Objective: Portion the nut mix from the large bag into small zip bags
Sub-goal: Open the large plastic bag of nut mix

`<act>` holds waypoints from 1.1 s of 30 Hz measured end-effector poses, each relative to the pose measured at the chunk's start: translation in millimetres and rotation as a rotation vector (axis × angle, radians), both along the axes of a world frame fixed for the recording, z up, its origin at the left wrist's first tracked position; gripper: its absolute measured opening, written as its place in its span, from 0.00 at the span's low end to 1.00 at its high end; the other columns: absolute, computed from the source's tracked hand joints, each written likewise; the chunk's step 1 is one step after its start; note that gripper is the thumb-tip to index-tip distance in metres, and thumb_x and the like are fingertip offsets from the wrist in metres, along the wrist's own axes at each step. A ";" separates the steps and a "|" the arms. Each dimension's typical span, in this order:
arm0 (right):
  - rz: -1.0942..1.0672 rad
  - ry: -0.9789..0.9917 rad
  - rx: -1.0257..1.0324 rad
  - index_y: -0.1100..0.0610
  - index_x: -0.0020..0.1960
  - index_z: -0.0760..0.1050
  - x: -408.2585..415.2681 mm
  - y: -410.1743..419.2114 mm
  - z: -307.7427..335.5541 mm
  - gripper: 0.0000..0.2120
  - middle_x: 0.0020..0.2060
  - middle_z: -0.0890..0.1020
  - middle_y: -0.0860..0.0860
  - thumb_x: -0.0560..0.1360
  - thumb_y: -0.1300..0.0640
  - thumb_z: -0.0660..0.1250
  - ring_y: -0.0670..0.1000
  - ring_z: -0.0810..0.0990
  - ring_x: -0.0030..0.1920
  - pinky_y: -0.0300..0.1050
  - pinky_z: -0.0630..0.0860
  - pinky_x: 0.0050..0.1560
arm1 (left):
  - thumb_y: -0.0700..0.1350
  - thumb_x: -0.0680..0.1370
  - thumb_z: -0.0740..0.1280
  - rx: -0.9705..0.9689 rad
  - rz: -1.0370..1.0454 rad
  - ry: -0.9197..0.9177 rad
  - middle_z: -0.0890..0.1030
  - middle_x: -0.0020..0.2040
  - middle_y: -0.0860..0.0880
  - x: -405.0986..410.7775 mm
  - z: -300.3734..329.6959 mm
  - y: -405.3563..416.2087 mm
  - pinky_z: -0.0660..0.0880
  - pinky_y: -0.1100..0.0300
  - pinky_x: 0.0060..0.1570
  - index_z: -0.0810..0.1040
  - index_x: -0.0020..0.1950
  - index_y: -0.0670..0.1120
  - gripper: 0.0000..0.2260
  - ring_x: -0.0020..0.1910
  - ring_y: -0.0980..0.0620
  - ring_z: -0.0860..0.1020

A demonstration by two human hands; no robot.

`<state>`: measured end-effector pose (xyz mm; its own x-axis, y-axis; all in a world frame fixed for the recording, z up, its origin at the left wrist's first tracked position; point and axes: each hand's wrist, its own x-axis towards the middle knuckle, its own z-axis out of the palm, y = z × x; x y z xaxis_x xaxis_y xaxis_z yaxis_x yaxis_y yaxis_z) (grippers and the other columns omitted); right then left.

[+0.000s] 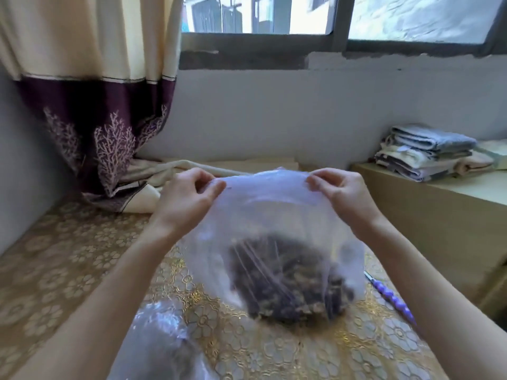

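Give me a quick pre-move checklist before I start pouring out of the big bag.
1. Both hands hold the bag top: left hand and right hand pinch it, ok.
2. Nut mix settled at the bottom of the large bag: ok.
3. Bag mouth open: cannot tell.
4. Small zip bag ready: plastic lies near left, contents blurred, cannot tell.
5. Purple-handled tool lies on the tablecloth beside the bag: ok.

Daylit window [260, 15], cream-and-purple curtain [93, 86], grey wall [274, 111], folded towels [428, 152] on cabinet [439, 212].
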<state>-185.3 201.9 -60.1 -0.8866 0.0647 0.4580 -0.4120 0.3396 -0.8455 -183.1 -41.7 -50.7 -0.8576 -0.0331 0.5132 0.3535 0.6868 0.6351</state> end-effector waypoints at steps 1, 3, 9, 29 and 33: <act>-0.016 -0.006 -0.046 0.56 0.39 0.79 5.0 5.9 3.5 0.08 0.31 0.80 0.45 0.75 0.64 0.66 0.34 0.75 0.30 0.26 0.68 0.36 | 0.47 0.75 0.67 0.053 0.016 -0.032 0.76 0.34 0.54 4.3 1.3 -3.3 0.67 0.65 0.35 0.76 0.43 0.46 0.05 0.34 0.56 0.72; -0.030 -0.034 -0.086 0.54 0.38 0.78 17.0 14.1 7.9 0.10 0.31 0.79 0.45 0.76 0.63 0.64 0.35 0.74 0.30 0.27 0.68 0.35 | 0.45 0.77 0.65 0.198 -0.005 -0.115 0.76 0.36 0.53 17.8 3.4 -5.7 0.68 0.61 0.38 0.74 0.44 0.46 0.04 0.38 0.54 0.73; 0.047 0.077 0.085 0.52 0.54 0.73 66.0 -18.7 7.0 0.18 0.45 0.79 0.48 0.70 0.43 0.68 0.44 0.76 0.46 0.32 0.71 0.48 | 0.44 0.75 0.69 0.315 -0.122 -0.176 0.78 0.38 0.50 64.9 23.2 32.1 0.70 0.70 0.33 0.76 0.52 0.46 0.08 0.35 0.57 0.75; -0.199 -0.199 -0.374 0.60 0.52 0.71 88.8 -5.2 68.7 0.10 0.35 0.74 0.50 0.77 0.53 0.65 0.48 0.72 0.31 0.38 0.68 0.26 | 0.41 0.81 0.54 1.210 -0.237 -0.604 0.77 0.23 0.47 127.3 60.8 -1.9 0.69 0.67 0.22 0.72 0.36 0.40 0.15 0.22 0.55 0.73; -0.374 0.344 -0.073 0.60 0.54 0.71 111.2 -27.3 78.0 0.12 0.41 0.74 0.52 0.74 0.58 0.69 0.47 0.72 0.37 0.31 0.68 0.38 | 0.47 0.80 0.57 1.119 -0.159 -0.580 0.73 0.26 0.49 124.8 57.1 -1.9 0.71 0.63 0.25 0.70 0.37 0.45 0.13 0.24 0.54 0.72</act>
<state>-74.1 174.7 17.9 -0.5951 0.3914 0.7019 -0.5322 0.4626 -0.7091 -58.3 -43.7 6.5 -0.9805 -0.0804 -0.1794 -0.1411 -0.3475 0.9270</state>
